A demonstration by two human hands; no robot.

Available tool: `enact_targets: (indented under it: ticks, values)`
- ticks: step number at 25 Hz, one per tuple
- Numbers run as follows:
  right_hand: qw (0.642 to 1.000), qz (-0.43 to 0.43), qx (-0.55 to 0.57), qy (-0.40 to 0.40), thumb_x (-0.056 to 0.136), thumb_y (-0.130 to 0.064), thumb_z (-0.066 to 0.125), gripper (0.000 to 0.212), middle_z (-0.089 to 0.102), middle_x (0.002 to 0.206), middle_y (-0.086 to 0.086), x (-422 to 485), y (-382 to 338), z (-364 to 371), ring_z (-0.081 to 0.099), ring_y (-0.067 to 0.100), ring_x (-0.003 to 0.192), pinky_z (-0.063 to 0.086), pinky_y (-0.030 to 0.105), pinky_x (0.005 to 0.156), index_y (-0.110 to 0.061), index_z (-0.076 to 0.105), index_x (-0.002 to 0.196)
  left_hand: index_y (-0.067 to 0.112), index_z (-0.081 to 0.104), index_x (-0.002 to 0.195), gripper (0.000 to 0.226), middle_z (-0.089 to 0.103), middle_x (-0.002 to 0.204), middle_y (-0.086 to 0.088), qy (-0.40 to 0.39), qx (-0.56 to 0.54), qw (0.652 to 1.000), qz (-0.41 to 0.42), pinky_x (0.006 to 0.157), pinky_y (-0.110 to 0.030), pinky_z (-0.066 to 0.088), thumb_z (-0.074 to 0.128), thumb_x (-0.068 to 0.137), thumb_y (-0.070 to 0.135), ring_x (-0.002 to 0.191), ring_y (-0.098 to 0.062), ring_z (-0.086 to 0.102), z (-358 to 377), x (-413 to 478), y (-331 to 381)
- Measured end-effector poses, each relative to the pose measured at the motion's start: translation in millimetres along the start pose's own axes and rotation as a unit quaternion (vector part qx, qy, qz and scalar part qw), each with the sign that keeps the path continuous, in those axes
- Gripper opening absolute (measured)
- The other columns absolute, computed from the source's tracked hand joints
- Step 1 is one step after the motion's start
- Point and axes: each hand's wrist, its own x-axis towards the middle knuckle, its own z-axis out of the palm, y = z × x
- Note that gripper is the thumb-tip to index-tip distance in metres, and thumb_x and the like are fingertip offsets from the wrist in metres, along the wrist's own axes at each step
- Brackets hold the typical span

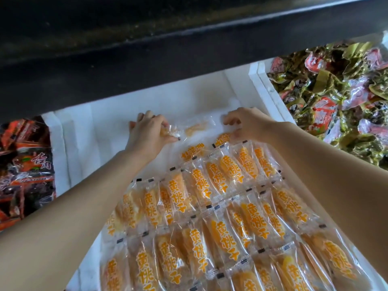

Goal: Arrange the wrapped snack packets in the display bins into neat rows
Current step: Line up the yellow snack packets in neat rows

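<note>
Item: white foam bin, centre.
Contents: orange packets, overlapping in tidy rows from 6 o'clock up to centre. A further row is begun at 1 o'clock. The floor is bare from 9 to 12 o'clock.
In hand: one clear packet at 12 o'clock. My left hand pinches one end and my right hand the other, hands apart.
Progress: I judge this bin over half done.
Outstanding: green-and-red heap at 3 o'clock and dark red heap at 9 o'clock, both loose.

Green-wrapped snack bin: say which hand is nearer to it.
Right. The right hand sits beside that bin's white wall; the left hand, pinching a clear packet, is farther away over the middle bin.
</note>
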Motion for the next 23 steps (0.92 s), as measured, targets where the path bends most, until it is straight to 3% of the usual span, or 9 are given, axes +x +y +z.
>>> enact_targets:
  ticks: [4, 6, 10, 11, 15, 18, 20, 21, 23]
  values:
    - [0.997, 0.002, -0.058, 0.051, 0.081, -0.027, 0.072, 0.043, 0.059, 0.118, 0.007, 7, -4, 1, 0.057, 0.024, 0.102, 0.042, 0.028, 0.081, -0.015, 0.058, 0.12, 0.01, 0.057, 0.094, 0.025, 0.051, 0.092, -0.002, 0.083, -0.112, 0.99, -0.008, 0.073, -0.032, 0.039, 0.072, 0.083, 0.027, 0.083, -0.026, 0.054, 0, 0, 1]
    - [0.996, 0.025, -0.09, 0.004, 0.075, -0.041, 0.075, 0.059, 0.058, 0.119, 0.004, 7, -6, -2, 0.057, 0.024, 0.103, 0.043, 0.029, 0.078, -0.016, 0.054, 0.124, 0.013, 0.051, 0.088, 0.024, 0.055, 0.091, -0.003, 0.097, -0.148, 0.984, -0.006, 0.067, -0.029, 0.039, 0.072, 0.084, 0.025, 0.076, -0.021, 0.052, -1, 0, 5]
    - [0.99, 0.067, -0.116, -0.042, 0.068, -0.035, 0.082, 0.073, 0.057, 0.117, 0.009, 5, -12, -5, 0.054, 0.023, 0.092, 0.045, 0.026, 0.059, -0.011, 0.047, 0.128, 0.016, 0.049, 0.087, 0.025, 0.054, 0.085, 0.002, 0.119, -0.223, 0.967, -0.043, 0.062, -0.023, 0.035, 0.072, 0.084, 0.026, 0.075, -0.018, 0.05, -3, -1, 14]
    - [0.992, 0.075, -0.099, -0.038, 0.067, -0.034, 0.083, 0.073, 0.057, 0.116, 0.009, 6, -12, -3, 0.053, 0.022, 0.091, 0.045, 0.026, 0.059, -0.01, 0.047, 0.126, 0.015, 0.049, 0.086, 0.025, 0.053, 0.081, 0.004, 0.119, -0.239, 0.962, -0.056, 0.059, -0.019, 0.033, 0.072, 0.084, 0.025, 0.074, -0.018, 0.049, -3, -1, 17]
    - [0.997, 0.074, -0.035, -0.002, 0.067, -0.028, 0.084, 0.057, 0.063, 0.112, 0.01, 7, -6, 2, 0.059, 0.025, 0.101, 0.049, 0.032, 0.088, -0.008, 0.058, 0.114, 0.013, 0.05, 0.086, 0.024, 0.052, 0.077, 0.005, 0.092, -0.29, 0.949, -0.084, 0.053, -0.009, 0.033, 0.07, 0.085, 0.025, 0.075, -0.018, 0.049, -2, -5, 28]
    - [0.998, 0.044, -0.036, -0.005, 0.069, -0.031, 0.081, 0.051, 0.063, 0.109, 0.005, 6, -2, 2, 0.058, 0.021, 0.097, 0.047, 0.03, 0.089, -0.01, 0.059, 0.11, 0.01, 0.051, 0.089, 0.024, 0.056, 0.084, -0.001, 0.075, -0.309, 0.943, -0.093, 0.053, -0.003, 0.034, 0.068, 0.087, 0.027, 0.076, -0.017, 0.049, 2, -9, 33]
    - [1.0, 0.008, 0.015, -0.007, 0.072, -0.032, 0.079, 0.048, 0.059, 0.109, 0.002, 6, -7, 4, 0.056, 0.015, 0.094, 0.047, 0.028, 0.09, -0.015, 0.056, 0.11, 0.011, 0.052, 0.089, 0.022, 0.057, 0.085, -0.003, 0.072, -0.331, 0.936, -0.101, 0.061, -0.009, 0.041, 0.066, 0.088, 0.029, 0.075, -0.018, 0.051, 3, -9, 35]
    - [0.999, -0.001, 0.054, 0.004, 0.073, -0.033, 0.078, 0.048, 0.059, 0.11, 0.002, 7, -11, 5, 0.056, 0.015, 0.095, 0.047, 0.03, 0.091, -0.015, 0.054, 0.111, 0.013, 0.054, 0.088, 0.019, 0.058, 0.083, 0.0, 0.07, -0.346, 0.93, -0.103, 0.066, -0.019, 0.047, 0.064, 0.089, 0.03, 0.075, -0.018, 0.053, 3, -9, 36]
    - [0.984, 0.018, 0.176, 0.026, 0.078, -0.035, 0.073, 0.053, 0.058, 0.115, 0.005, 7, -26, 4, 0.058, 0.017, 0.099, 0.05, 0.033, 0.091, -0.013, 0.051, 0.121, 0.017, 0.058, 0.087, 0.014, 0.059, 0.078, 0.004, 0.046, -0.385, 0.916, -0.1, 0.064, -0.029, 0.053, 0.062, 0.091, 0.029, 0.072, -0.016, 0.057, 0, -10, 39]
